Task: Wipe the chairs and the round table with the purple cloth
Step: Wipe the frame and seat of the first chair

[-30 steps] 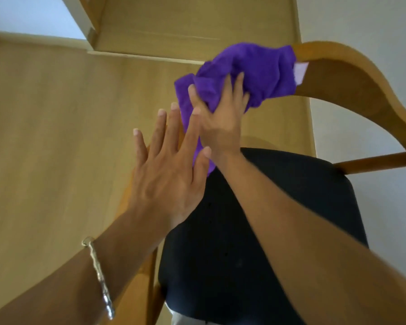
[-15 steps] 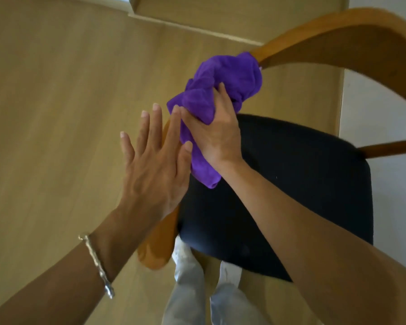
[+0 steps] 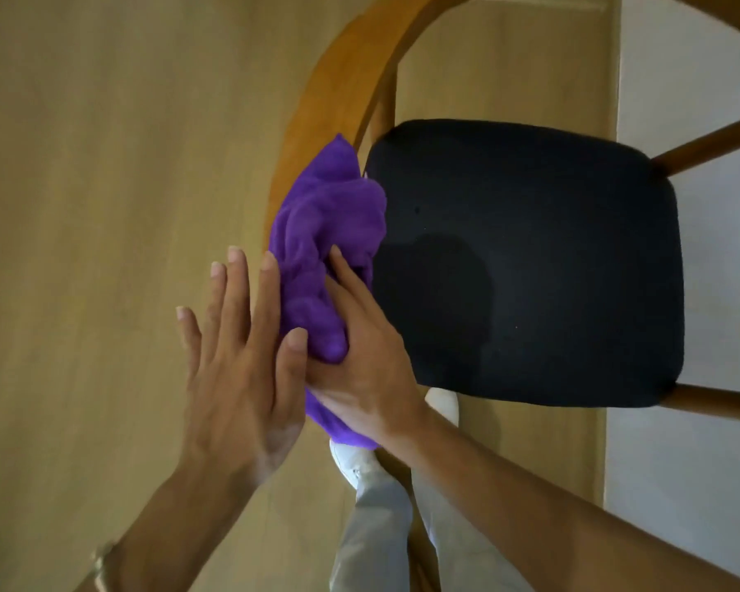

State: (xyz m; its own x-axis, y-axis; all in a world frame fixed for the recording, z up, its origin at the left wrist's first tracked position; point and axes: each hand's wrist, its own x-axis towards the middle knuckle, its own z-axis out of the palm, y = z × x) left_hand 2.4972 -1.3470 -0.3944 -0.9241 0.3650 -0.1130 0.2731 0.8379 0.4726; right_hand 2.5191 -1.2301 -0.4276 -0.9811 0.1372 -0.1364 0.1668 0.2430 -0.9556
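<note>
A person bends over a chair mid-wipe. The right hand grips the bunched purple cloth, thumb under the wad and fingers laid over it, pressing it against the curved wooden rail that runs along the left edge of the black seat cushion. The cloth sits on the lower stretch of that rail, its right fringe just touching the cushion. The left hand is flat and holds nothing — fingers straight and close together, thumb tip against the side of the cloth, as if steadying it. Below the hands are grey trousers and a white shoe on the wooden floor; a bracelet circles the left wrist.

The step in hand looks to be the chair frame, the front end of the rail nearest the person. Going by what shows, most of the job remains: the far arc of the rail, the struts at right and the seat carry no cloth, and the round table is not in view. The next move likely calls for a firm grip on the wad and steady pressure along the rail's curve — without letting loose folds slip off its narrow edge.
</note>
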